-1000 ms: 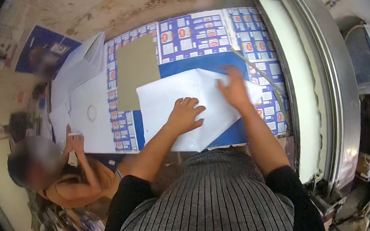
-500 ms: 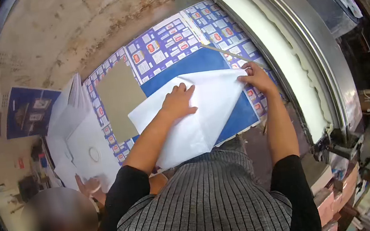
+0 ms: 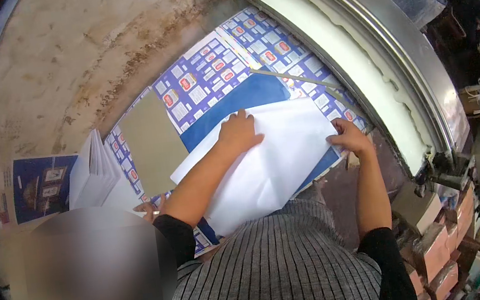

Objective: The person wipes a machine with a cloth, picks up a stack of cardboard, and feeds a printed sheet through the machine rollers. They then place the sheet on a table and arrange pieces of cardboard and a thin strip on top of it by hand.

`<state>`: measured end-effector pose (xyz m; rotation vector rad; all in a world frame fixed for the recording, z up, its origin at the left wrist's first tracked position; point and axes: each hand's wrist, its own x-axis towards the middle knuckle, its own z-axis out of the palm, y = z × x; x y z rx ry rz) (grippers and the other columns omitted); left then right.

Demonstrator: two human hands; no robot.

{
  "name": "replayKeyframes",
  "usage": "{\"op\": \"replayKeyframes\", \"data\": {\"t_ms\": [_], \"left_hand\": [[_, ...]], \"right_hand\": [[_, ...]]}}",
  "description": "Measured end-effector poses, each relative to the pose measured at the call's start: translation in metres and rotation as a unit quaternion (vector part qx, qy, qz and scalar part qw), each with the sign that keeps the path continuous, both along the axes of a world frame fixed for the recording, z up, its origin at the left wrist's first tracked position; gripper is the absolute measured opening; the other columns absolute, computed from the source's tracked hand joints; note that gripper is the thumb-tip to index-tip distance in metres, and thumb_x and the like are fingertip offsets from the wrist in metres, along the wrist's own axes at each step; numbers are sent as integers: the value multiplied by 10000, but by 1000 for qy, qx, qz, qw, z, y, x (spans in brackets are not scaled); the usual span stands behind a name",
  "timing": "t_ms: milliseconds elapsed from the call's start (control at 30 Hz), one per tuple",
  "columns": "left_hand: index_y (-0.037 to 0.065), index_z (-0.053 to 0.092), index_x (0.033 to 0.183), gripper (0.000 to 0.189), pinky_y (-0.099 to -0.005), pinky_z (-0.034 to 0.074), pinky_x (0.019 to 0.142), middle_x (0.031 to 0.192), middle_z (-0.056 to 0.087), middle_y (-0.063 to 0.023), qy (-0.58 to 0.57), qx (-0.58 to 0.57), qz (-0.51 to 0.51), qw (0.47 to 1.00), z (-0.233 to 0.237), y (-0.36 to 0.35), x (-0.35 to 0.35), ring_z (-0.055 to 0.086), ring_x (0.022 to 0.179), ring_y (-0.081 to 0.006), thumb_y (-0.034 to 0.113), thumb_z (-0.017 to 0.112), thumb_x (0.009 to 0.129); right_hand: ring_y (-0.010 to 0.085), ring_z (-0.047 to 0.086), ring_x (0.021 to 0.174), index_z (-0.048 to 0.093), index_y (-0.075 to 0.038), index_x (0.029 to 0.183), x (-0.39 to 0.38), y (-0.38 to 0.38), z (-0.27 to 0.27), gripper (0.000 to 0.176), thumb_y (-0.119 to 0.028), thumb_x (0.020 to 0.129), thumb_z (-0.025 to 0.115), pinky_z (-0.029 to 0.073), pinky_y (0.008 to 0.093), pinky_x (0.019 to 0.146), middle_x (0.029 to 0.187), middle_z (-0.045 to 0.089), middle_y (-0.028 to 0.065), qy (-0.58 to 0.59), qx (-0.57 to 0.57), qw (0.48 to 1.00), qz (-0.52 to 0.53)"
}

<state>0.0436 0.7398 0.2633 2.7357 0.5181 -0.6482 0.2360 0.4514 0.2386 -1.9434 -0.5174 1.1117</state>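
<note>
A large white paper sheet [image 3: 279, 151] lies over a blue sheet [image 3: 245, 96], with its near part reaching my striped top. My left hand [image 3: 239, 134] rests on the white sheet near its far edge, thumb apart from the fingers. At the sheet's right edge, my right hand [image 3: 349, 138] pinches the paper between thumb and fingers. The blue sheet shows along the far side and at the lower right. To the left of both sheets is a grey-brown board [image 3: 152, 146].
Purple printed sheets [image 3: 193, 87] cover the table, with a thin strip [image 3: 294, 76] on them. A metal-edged machine [image 3: 384, 54] borders the right. At left, another person's hand [image 3: 150, 209] is near a standing open book [image 3: 92, 175]. Wrapped stacks [image 3: 435, 252] stand lower right.
The white sheet's right part has come down flatter and nearer, and its raised fold has smoothed out. My right hand has moved nearer with the edge. The other person has leaned in closer.
</note>
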Motion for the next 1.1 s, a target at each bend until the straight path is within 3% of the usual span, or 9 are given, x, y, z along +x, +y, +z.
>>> {"op": "replayKeyframes", "data": {"t_ms": [200, 267, 400, 467, 667, 833, 1000, 1067, 1100], "left_hand": [[38, 568, 1352, 741, -567, 436, 992, 1296, 572, -191, -40, 60, -55, 996, -2, 3, 79, 528, 1244, -334, 471, 738, 774], [77, 639, 1277, 658, -576, 381, 1038, 1328, 564, -161, -207, -128, -204, 948, -15, 0, 106, 506, 1257, -329, 435, 751, 737], [114, 666, 1242, 620, -556, 378, 1046, 1398, 530, -144, -198, -221, -306, 905, -26, -26, 162, 493, 1272, -342, 398, 755, 698], [115, 650, 1270, 661, -487, 425, 1035, 1365, 574, -142, 76, -268, -300, 913, -13, -36, 186, 541, 1231, -345, 400, 751, 683], [72, 690, 1172, 584, -410, 529, 840, 1130, 701, -157, 94, -231, -362, 898, -26, -6, 208, 671, 982, -315, 398, 737, 690], [61, 707, 926, 295, -330, 481, 683, 827, 675, -35, 120, -319, -277, 898, -26, 61, 217, 607, 766, -154, 252, 765, 708], [101, 673, 946, 175, -255, 409, 591, 714, 500, 53, 171, -452, -117, 868, -25, 78, 190, 499, 677, -72, 167, 735, 796], [99, 598, 995, 206, -251, 392, 570, 714, 479, 61, 177, -585, 84, 787, -23, 74, 177, 476, 667, -49, 120, 710, 824], [96, 532, 1003, 234, -254, 394, 550, 707, 443, 68, 162, -549, 67, 817, -15, 70, 175, 450, 649, -36, 81, 691, 833]], "right_hand": [[218, 665, 822, 657, 4, 1131, -23, -5, 1, 424, -158, 744, 720, 527, 346, 756, 931, 705, 144, -136, -51, 989, -32], [235, 673, 820, 653, 5, 1131, -33, -3, -1, 421, -161, 747, 702, 531, 359, 763, 923, 705, 159, -176, -18, 983, -57], [265, 686, 834, 654, -6, 1141, -32, -4, -5, 427, -152, 740, 686, 538, 376, 776, 926, 705, 183, -166, -14, 983, -72], [270, 689, 842, 655, -8, 1134, -32, -1, 0, 417, -147, 742, 681, 541, 374, 776, 928, 705, 189, -156, -23, 986, -57], [360, 695, 908, 685, -62, 1126, -24, 2, 19, 437, -283, 751, 720, 546, 442, 830, 989, 719, 191, -160, -162, 974, -19], [331, 699, 859, 702, -52, 1065, -21, -2, 22, 385, -273, 751, 734, 545, 424, 808, 940, 721, 174, -146, -206, 967, 29], [221, 661, 811, 706, -17, 995, -21, -28, -7, 328, -212, 738, 769, 529, 363, 758, 882, 688, 114, -125, -92, 987, -35], [221, 656, 821, 705, -18, 1008, -17, -33, -10, 341, -213, 736, 771, 528, 359, 762, 892, 680, 112, -68, -103, 991, -43], [222, 651, 832, 705, -19, 1021, -15, -32, -7, 355, -215, 734, 773, 526, 355, 766, 903, 672, 110, -13, -115, 992, -50]]}}
